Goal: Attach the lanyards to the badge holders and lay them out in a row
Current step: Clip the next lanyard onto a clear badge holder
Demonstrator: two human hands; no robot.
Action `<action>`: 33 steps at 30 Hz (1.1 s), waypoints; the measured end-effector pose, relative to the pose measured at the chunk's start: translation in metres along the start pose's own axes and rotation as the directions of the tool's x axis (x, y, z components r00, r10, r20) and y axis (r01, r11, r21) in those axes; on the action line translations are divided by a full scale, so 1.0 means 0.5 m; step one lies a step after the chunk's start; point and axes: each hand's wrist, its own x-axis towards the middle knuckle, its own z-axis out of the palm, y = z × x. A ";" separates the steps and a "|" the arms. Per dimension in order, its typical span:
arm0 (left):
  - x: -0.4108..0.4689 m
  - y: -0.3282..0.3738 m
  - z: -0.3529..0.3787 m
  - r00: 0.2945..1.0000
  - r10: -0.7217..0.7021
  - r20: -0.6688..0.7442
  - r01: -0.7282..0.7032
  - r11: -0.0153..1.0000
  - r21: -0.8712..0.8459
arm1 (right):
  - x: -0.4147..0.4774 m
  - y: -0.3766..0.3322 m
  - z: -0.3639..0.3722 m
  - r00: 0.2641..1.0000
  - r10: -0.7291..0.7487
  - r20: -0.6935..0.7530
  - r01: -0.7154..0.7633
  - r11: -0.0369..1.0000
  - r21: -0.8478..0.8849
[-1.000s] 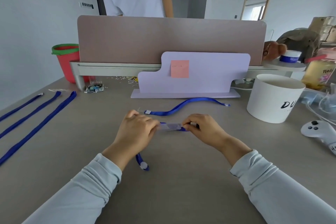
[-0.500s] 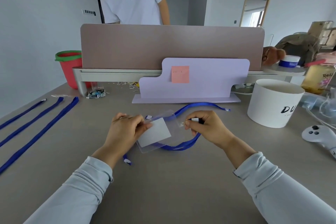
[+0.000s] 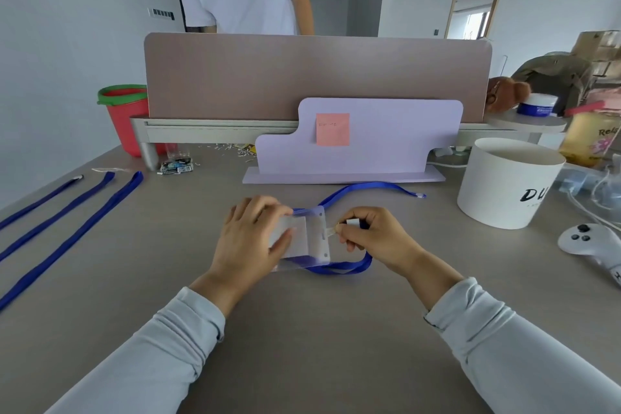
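A clear plastic badge holder [image 3: 311, 239] with a white card inside is held just above the grey table [image 3: 302, 329] at the centre. My left hand [image 3: 250, 242] grips its left side, thumb on top. My right hand [image 3: 373, 235] pinches the clear strap clip at the end of a blue lanyard [image 3: 366, 188], right at the holder's slotted edge. The lanyard loops under the holder and runs back toward the lilac stand. Three more blue lanyards [image 3: 80, 225] lie side by side at the far left.
A lilac stand [image 3: 386, 141] with a pink sticky note stands behind my hands, in front of a desk divider. A white tub [image 3: 504, 185] and a white game controller [image 3: 591, 245] sit to the right. A red bucket [image 3: 126, 118] is back left. A person in a white T-shirt stands beyond the divider.
The badge holder has been turned from edge-on to flat and facing up. My right hand brought the lanyard's clip up to the holder's right edge.
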 end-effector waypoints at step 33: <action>0.004 0.081 -0.027 0.943 -0.304 0.138 0.333 0.854 -0.400 | -0.018 -0.027 0.044 0.984 -0.174 0.040 0.174 0.985 0.006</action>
